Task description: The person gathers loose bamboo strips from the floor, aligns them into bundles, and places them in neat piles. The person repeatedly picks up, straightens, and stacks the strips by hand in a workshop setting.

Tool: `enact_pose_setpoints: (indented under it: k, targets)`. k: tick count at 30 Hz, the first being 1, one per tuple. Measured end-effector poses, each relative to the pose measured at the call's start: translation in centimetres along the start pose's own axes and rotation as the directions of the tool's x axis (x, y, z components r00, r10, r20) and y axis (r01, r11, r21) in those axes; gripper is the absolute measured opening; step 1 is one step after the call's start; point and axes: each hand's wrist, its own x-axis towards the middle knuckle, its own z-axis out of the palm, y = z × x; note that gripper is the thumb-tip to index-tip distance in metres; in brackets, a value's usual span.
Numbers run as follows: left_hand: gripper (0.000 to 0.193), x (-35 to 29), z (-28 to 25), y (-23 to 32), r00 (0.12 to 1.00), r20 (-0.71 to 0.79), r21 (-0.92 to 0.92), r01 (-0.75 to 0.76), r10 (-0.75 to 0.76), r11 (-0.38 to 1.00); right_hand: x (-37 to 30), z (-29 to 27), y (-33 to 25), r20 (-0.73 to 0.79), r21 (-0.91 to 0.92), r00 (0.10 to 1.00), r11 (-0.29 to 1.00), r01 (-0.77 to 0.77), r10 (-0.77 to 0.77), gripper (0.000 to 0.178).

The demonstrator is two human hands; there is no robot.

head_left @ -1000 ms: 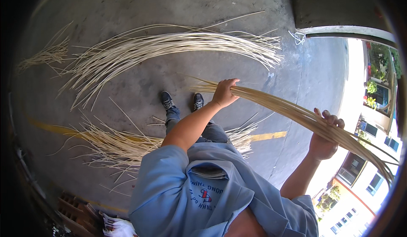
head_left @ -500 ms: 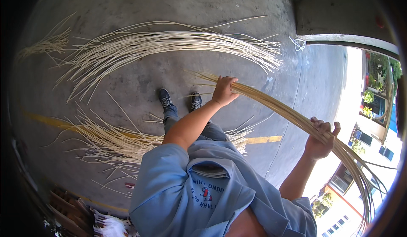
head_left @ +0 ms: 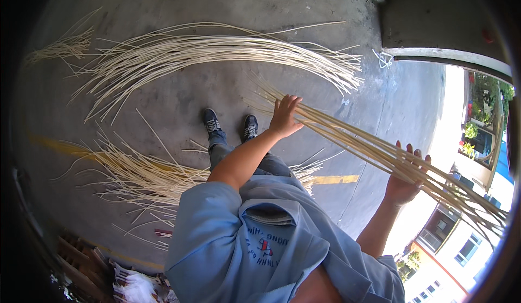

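A loose bundle of long, thin tan rattan canes [head_left: 353, 135] slants across in front of me, its far-right ends spreading out. My left hand [head_left: 285, 117] is closed around the bundle near its left end, and short tips stick out beyond the fingers. Farther along, my right hand [head_left: 406, 179] bears the canes across the palm, its fingers partly stretched out and only loosely curled about them. Between the two hands the strands lie somewhat apart.
A long pile of pale canes [head_left: 217, 50] lies on the concrete floor ahead. Another pile [head_left: 146, 170] is to my left, over a yellow line, with a smaller bunch [head_left: 65, 47] at far left. My shoes [head_left: 211, 120] stand between. A doorway edge [head_left: 450, 53] is at right.
The canes have fanned apart and straightened, their right ends rising. My right hand's grip has loosened, with its fingers now more stretched. My left hand has stayed nearly in place.
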Motion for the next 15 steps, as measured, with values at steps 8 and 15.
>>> enact_pose_setpoints:
  k: [8,15]
  targets:
    - [0.082,-0.1,0.5,-0.6,0.997,-0.069,-0.130,-0.052,0.044,0.990,2.9,1.5,0.0,-0.232,-0.033,0.970,0.996,-0.083,0.073,0.024]
    - [0.083,-2.7,0.0,-1.2,0.996,-0.086,-0.268,-0.021,-0.002,0.963,5.2,0.5,0.3,-0.513,-0.247,0.851,0.969,-0.023,-0.110,0.028]
